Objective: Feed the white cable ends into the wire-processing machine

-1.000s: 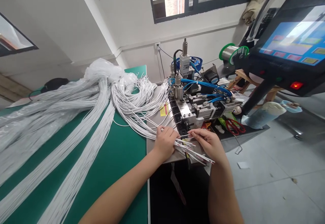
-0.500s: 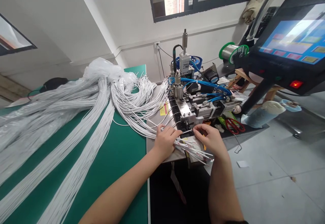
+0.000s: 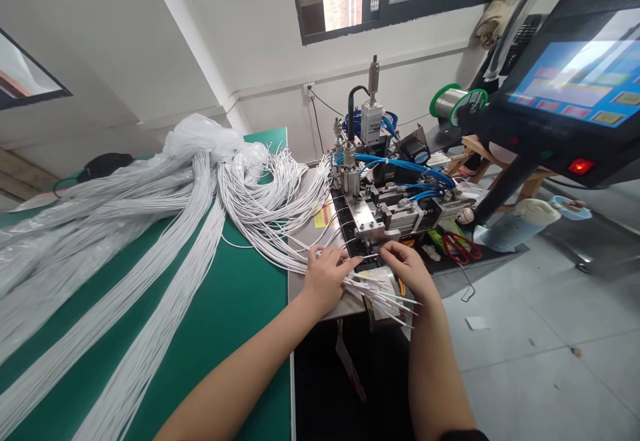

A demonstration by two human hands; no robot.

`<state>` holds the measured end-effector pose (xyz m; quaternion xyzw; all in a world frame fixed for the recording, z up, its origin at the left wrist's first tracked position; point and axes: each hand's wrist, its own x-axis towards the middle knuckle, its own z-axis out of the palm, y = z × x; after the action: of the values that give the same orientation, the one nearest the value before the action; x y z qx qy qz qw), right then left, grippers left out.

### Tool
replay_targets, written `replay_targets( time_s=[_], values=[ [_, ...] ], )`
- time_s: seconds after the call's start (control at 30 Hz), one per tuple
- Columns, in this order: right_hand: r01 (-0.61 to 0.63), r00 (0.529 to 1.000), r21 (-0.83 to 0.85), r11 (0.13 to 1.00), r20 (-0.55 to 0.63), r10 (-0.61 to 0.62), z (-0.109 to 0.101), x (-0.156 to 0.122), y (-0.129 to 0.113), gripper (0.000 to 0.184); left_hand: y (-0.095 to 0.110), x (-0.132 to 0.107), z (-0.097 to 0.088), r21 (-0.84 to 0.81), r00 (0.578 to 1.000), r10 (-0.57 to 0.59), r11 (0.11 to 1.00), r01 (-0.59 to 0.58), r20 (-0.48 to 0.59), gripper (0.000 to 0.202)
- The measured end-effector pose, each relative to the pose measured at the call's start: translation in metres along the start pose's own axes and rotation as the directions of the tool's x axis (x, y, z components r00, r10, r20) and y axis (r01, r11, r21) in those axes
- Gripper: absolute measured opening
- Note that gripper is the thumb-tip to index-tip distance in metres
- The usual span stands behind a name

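Observation:
A small bench machine [image 3: 369, 213] with metal cylinders and blue air hoses stands in front of me. At its near edge, my right hand [image 3: 409, 268] pinches the tip of a white cable [image 3: 369, 256]. My left hand [image 3: 326, 278] is closed over a bundle of white cables [image 3: 383, 296], with thumb and forefinger by that same cable. The bundle's loose ends, some with reddish tips, fan out to the right under my hands. From my left hand the cables run back to a large looped pile [image 3: 260, 208].
Long white cables in clear plastic [image 3: 200, 136] cover much of the green table [image 3: 240, 334]. A touch screen [image 3: 575, 84] on a black post stands at right, near a wire spool [image 3: 453, 104], red-handled scissors [image 3: 463, 248] and a plastic jug [image 3: 523, 224].
The machine's upright cylinder at the back has shifted slightly to the right. My hands have barely moved, and the cable between them sits a touch higher.

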<state>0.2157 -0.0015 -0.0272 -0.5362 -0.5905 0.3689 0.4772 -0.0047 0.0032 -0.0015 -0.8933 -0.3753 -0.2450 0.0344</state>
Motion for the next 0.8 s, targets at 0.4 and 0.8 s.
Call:
replay_targets(
  time_s=[0.4,0.8],
  values=[
    [-0.226,0.974,0.407,0.885,0.084,0.21,0.011,0.002,0.01,0.03,0.001,0.001,-0.003,-0.042,1.0,-0.03,0.999,0.03,0.005,0.052],
    [-0.052,0.987,0.196,0.979,-0.142,0.081,-0.003,-0.016,0.008,0.033,0.001,0.001,-0.004,-0.039,0.998,-0.048,0.998,0.046,-0.035,0.042]
  ],
)
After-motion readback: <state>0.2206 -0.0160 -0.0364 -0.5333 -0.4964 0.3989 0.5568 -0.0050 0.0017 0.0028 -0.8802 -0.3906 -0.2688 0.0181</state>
